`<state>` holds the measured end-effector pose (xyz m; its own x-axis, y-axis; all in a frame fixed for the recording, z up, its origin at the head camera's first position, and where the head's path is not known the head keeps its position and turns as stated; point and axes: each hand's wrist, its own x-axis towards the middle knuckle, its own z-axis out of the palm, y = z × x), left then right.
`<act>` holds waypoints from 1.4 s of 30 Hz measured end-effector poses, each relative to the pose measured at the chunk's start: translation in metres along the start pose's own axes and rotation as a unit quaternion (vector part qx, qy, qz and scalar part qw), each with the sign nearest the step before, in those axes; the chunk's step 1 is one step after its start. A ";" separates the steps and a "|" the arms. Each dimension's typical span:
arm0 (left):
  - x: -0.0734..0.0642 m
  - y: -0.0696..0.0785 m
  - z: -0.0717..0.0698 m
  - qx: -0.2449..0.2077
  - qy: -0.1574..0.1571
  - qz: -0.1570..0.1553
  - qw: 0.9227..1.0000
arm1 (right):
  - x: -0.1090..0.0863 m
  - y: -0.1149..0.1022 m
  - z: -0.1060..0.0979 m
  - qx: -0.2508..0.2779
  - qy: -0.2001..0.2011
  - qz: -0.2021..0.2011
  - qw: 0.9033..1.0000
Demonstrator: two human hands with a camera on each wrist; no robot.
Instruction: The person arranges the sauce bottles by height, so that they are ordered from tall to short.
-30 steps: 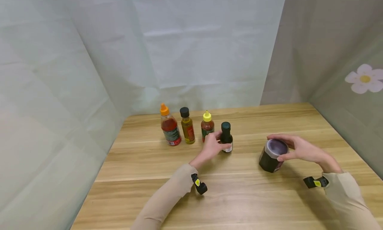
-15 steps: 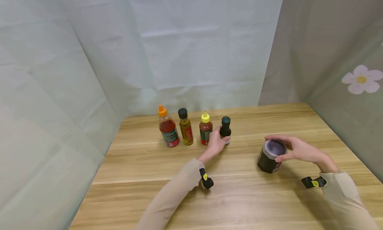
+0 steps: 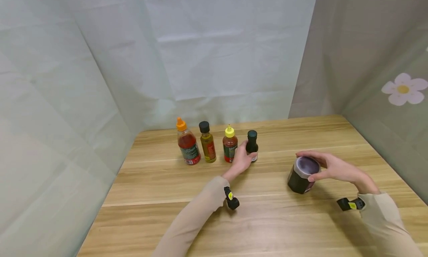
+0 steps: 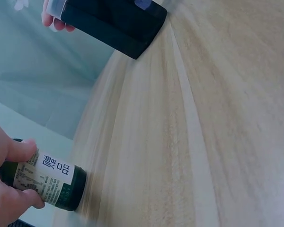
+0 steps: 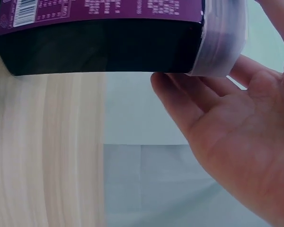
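Note:
My left hand [image 3: 241, 158] grips a small dark bottle [image 3: 252, 141] with a dark green cap, upright at the right end of a row of bottles. In the left wrist view, thumb and finger close around this bottle [image 4: 54, 168] above its pale label, its base at the wood. To the right, my right hand [image 3: 339, 170] holds a dark, faceted jar [image 3: 298, 180] by its translucent lid, thumb on the near side and fingers on the far side. The right wrist view shows the jar's purple label [image 5: 118, 9] with white print and a barcode.
Left of the dark bottle stand a red sauce bottle [image 3: 230, 143] with a yellow nozzle, a yellowish oil bottle [image 3: 208, 145] with a black cap and a larger red sauce bottle [image 3: 188, 143] with an orange nozzle. Pale cloth [image 3: 227, 56] hangs behind the wooden table [image 3: 267, 219].
My left hand has moved the dark bottle back, level with the other bottles, and then stayed nearly still. The right hand and jar hold their place; the head view has shifted slightly.

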<state>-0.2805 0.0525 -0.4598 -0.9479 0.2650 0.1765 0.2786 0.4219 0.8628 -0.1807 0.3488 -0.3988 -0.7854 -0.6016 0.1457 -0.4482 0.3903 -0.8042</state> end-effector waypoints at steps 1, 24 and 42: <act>0.000 0.000 0.000 -0.003 -0.001 -0.001 1.000 | 0.000 0.000 0.000 0.000 -0.001 -0.001 1.000; 0.001 -0.003 -0.002 0.021 -0.024 0.000 1.000 | 0.026 0.001 -0.005 -0.128 0.060 0.012 0.990; -0.001 -0.003 0.000 0.042 -0.030 0.008 0.999 | 0.101 0.013 -0.004 -0.156 0.149 0.075 0.974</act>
<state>-0.2799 0.0511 -0.4623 -0.9335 0.3215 0.1588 0.3069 0.4873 0.8175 -0.2678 0.2955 -0.3925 -0.9199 -0.3110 0.2387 -0.3908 0.6789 -0.6215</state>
